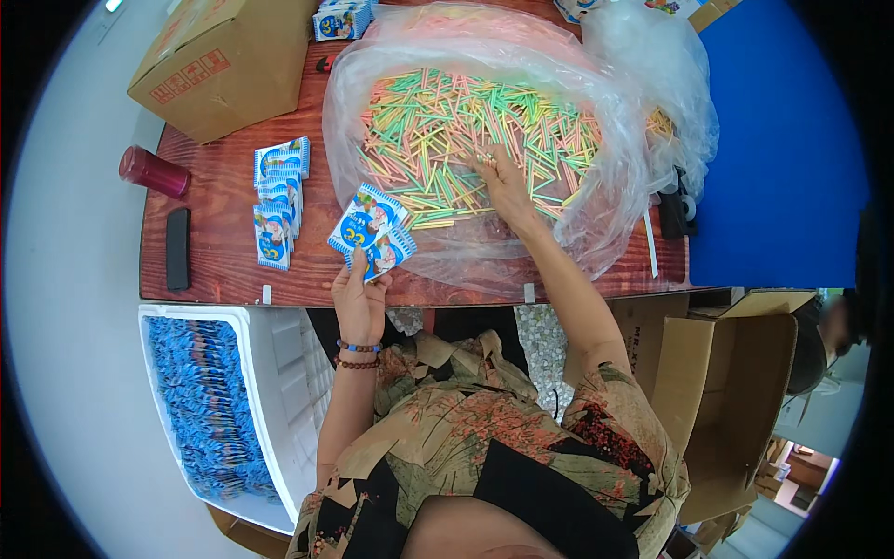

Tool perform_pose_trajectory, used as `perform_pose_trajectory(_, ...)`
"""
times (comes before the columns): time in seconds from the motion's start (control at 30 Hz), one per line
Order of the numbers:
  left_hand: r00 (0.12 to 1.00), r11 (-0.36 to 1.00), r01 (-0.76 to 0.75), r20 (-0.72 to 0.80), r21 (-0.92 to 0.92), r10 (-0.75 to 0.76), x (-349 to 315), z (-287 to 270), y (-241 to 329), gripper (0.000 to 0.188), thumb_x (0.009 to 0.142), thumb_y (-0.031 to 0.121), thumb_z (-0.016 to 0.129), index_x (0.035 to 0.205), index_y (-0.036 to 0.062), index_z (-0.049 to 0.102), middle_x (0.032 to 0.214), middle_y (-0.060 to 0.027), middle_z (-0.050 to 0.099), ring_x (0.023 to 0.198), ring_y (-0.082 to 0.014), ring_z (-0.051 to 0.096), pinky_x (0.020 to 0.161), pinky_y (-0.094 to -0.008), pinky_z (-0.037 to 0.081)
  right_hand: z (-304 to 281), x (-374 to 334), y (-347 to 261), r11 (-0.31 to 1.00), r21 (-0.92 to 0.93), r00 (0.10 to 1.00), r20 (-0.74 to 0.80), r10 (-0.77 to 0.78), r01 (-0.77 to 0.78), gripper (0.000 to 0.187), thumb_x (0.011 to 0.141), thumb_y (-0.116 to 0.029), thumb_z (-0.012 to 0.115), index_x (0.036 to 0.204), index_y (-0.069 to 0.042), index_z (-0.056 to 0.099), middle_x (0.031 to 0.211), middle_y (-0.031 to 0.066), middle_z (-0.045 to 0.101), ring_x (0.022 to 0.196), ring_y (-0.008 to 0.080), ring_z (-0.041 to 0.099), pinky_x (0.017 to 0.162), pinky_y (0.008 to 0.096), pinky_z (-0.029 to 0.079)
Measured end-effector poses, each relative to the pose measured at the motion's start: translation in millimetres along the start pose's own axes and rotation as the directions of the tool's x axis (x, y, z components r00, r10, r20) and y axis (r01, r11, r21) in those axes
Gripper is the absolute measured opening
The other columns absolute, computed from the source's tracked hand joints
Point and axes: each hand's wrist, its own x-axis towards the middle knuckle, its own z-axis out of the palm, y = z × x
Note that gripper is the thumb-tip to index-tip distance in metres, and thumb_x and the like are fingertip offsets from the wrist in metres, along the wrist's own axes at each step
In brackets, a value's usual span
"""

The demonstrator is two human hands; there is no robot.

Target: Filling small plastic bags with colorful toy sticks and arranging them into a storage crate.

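My left hand (pixel 358 300) is closed on a few blue-and-white sachets (pixel 371 222), fanned out above the table's front edge. Thin pink, yellow and green sticks (pixel 433 140) lie in a broad heap inside a large clear plastic bag (pixel 343 102). Into the near part of that heap reaches my right hand (pixel 503 186), its fingers bent and closed among the sticks. Its fingertips partly blend with the sticks, so how many they grip is hidden. Left of the bag, more sachets (pixel 272 235) lie in an overlapping row on the reddish wooden table (pixel 223 279).
A cardboard carton (pixel 223 70) stands at the back left, beside a stack of sachets (pixel 343 22). A dark red cylinder (pixel 155 172) and a black oblong object (pixel 178 249) lie at the left edge. Below stands a white foam box (pixel 244 373) full of sachets; an empty carton (pixel 745 401) stands right.
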Motion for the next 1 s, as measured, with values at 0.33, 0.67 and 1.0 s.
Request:
perform_pose_trajectory(0.33,1.000,1.000,0.005,0.021,-0.014,-0.005,1,2,-2,0.015,0.096,0.020,0.058,0.096,0.0057,0.065,0.094,-0.0033,0.068,0.079,-0.0102,0.062,0.062,-0.0254,0.049,-8,10,37,0.951,-0.158,0.957,-0.084,-0.279,0.264,0.009,0.095,-0.004,0.050,0.104,-0.003,0.048,0.102,0.0106,0.061,0.103,0.0190,0.059,0.089,0.0309,0.046)
perform_pose_trajectory(0.67,0.999,0.999,-0.016,0.039,-0.041,0.017,3,9,-2,0.018,0.096,0.022,0.059,0.095,0.0059,0.065,0.095,-0.0031,0.068,0.078,-0.0098,0.061,0.062,-0.0257,0.048,3,-5,-38,0.730,0.652,0.979,-0.138,-0.153,0.206,0.010,0.099,-0.009,0.042,0.106,-0.004,0.049,0.100,0.0118,0.062,0.108,0.0288,0.059,0.100,0.0410,0.041)
perform_pose_trajectory(1.0,0.998,0.991,-0.031,0.047,-0.133,0.037,0,33,5,0.018,0.096,0.024,0.058,0.097,0.0071,0.064,0.093,-0.0010,0.067,0.075,-0.0089,0.059,0.063,-0.0256,0.048,75,-59,-122,0.356,0.891,0.936,-0.174,-0.307,0.282,0.022,0.100,-0.012,0.039,0.117,0.000,0.046,0.106,0.0173,0.061,0.121,0.0360,0.051,0.106,0.0465,0.035)
